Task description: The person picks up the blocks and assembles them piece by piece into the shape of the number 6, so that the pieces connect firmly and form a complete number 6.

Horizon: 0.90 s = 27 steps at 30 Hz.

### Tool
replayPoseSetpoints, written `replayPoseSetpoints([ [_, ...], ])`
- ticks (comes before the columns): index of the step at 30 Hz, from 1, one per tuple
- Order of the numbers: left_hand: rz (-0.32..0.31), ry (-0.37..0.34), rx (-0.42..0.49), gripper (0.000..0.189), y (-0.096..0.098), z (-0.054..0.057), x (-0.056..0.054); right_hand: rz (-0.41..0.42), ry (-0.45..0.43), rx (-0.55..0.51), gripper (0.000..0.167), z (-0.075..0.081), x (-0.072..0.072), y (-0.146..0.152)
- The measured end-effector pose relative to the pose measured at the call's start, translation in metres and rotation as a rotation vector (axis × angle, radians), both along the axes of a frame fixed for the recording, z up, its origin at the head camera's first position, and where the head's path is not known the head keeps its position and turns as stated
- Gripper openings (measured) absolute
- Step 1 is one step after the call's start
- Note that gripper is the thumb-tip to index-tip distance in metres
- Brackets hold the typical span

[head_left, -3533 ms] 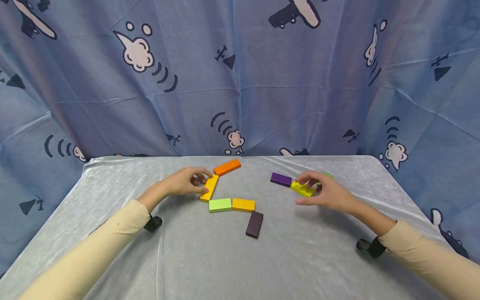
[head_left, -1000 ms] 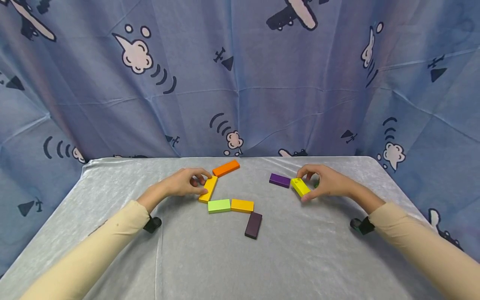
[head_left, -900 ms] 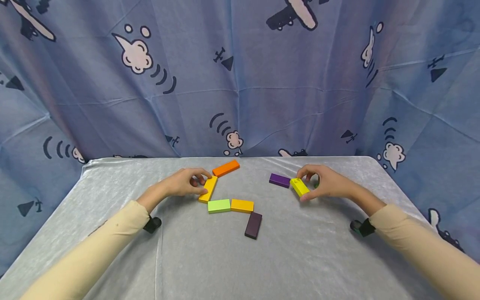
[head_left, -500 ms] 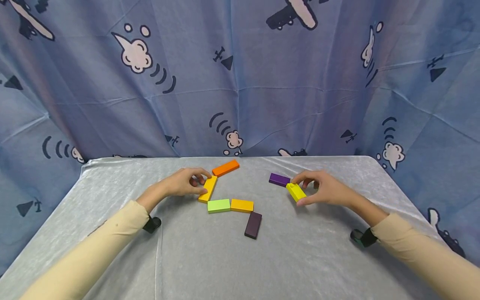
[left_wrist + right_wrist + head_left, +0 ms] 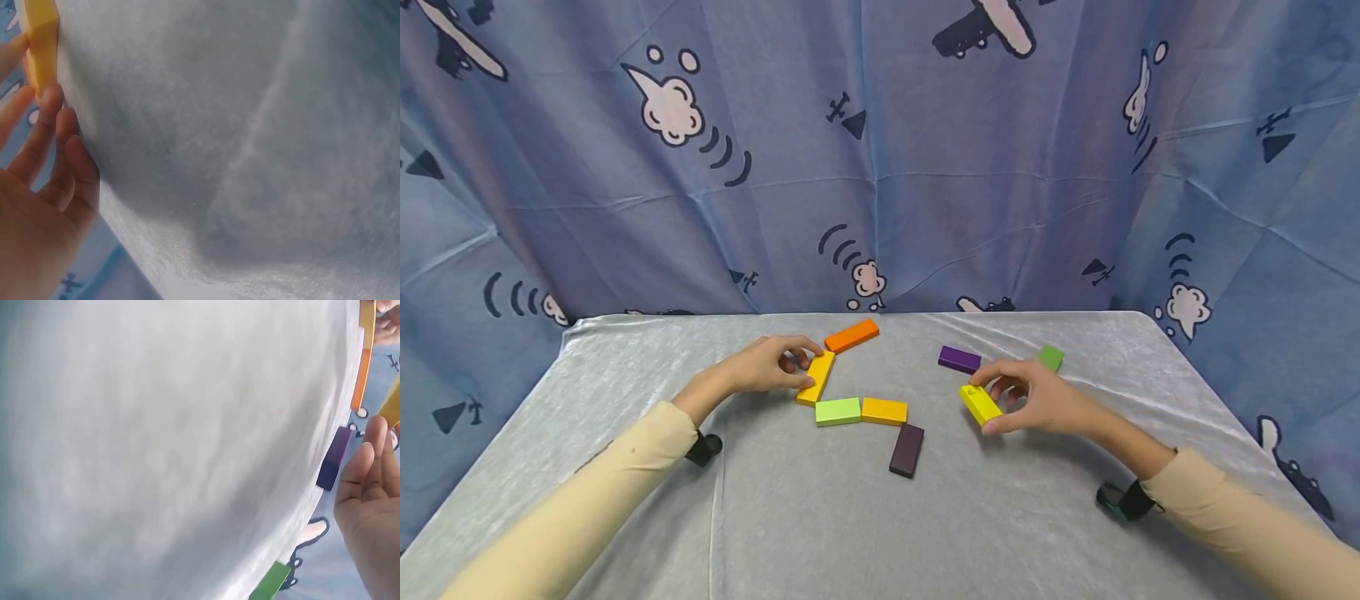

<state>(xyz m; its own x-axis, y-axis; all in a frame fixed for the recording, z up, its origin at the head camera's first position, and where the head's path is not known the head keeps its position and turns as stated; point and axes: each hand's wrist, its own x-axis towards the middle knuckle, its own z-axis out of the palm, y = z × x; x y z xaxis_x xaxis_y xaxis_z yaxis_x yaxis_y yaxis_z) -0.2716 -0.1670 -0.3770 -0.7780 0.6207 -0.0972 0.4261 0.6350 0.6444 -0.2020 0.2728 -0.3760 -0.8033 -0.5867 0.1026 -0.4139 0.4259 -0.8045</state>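
Observation:
My left hand (image 5: pixel 771 364) pinches an amber block (image 5: pixel 817 378) end to end between thumb and fingers, at the left of the row. The same amber block (image 5: pixel 42 44) shows at the top left of the left wrist view. Over on the right, my right hand (image 5: pixel 1037 397) holds a bright yellow block (image 5: pixel 981 405) between thumb and index finger. This block looks slightly raised off the cloth. Behind it lies a purple block (image 5: pixel 959 359). A green block (image 5: pixel 1051 357) is partly hidden behind the right hand.
On the grey cloth (image 5: pixel 820 517) lie an orange block (image 5: pixel 852 336) at the back, a light green block (image 5: pixel 838 412), a second amber block (image 5: pixel 884 411) and a dark brown block (image 5: pixel 907 451). A patterned blue curtain (image 5: pixel 925 233) hangs behind the table.
My right hand has gripped the yellow block and brought it leftward and nearer, away from the purple block. The green block behind shows more again. The left hand has stayed put.

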Motion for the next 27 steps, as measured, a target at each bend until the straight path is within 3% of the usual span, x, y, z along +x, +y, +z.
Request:
replayPoseSetpoints([
  [17, 0.009, -0.004, -0.006, 0.047, 0.000, 0.000, 0.000, 0.092, -0.020, 0.043, 0.061, 0.006, 0.022, -0.026],
  [27, 0.027, -0.020, -0.020, 0.047, 0.000, 0.001, 0.000, 0.162, -0.046, -0.005, 0.059, 0.002, 0.026, -0.037],
])
